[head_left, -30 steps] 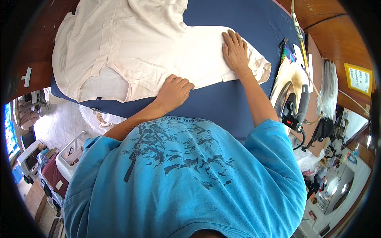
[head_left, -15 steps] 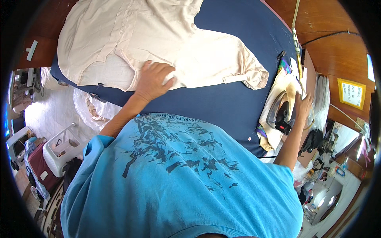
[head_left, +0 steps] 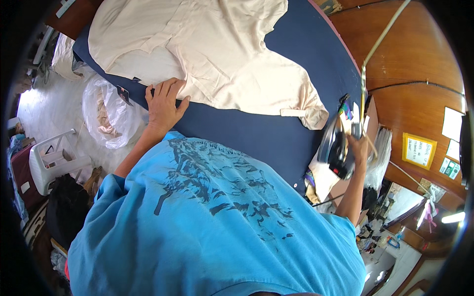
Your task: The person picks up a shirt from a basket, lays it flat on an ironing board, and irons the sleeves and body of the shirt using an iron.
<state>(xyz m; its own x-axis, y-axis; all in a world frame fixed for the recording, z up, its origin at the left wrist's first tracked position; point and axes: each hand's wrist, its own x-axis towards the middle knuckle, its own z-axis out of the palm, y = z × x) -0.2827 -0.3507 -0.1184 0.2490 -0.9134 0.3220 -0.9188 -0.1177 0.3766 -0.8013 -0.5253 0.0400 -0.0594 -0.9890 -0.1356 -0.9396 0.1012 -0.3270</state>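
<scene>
A cream long shirt (head_left: 222, 64) lies spread over a dark blue padded ironing surface (head_left: 266, 140), its sleeve with a tabbed cuff stretching to the right. My left hand (head_left: 165, 104) rests at the near edge of the shirt beside the neckline, fingers spread on the cloth. At the right, my right hand (head_left: 359, 144) is wrapped round the handle of a steam iron (head_left: 335, 150), slightly blurred. Under the iron is a pale, scorched-looking cloth pad (head_left: 323, 180) with a purple and green patterned edge. A hose or cord (head_left: 363, 79) rises behind the iron.
A clear plastic bag (head_left: 111, 116) with cream cloth inside sits left of the board. A white plastic stool (head_left: 52, 160) stands on the pale floor. A wooden wall (head_left: 414, 54) with a yellow-framed notice (head_left: 418, 150) lies to the right, near plastic-wrapped sheets (head_left: 379, 158).
My right hand has closed round the iron's handle, and the iron looks shifted and tilted. My left hand has slid left along the shirt's edge. The whole view has turned somewhat.
</scene>
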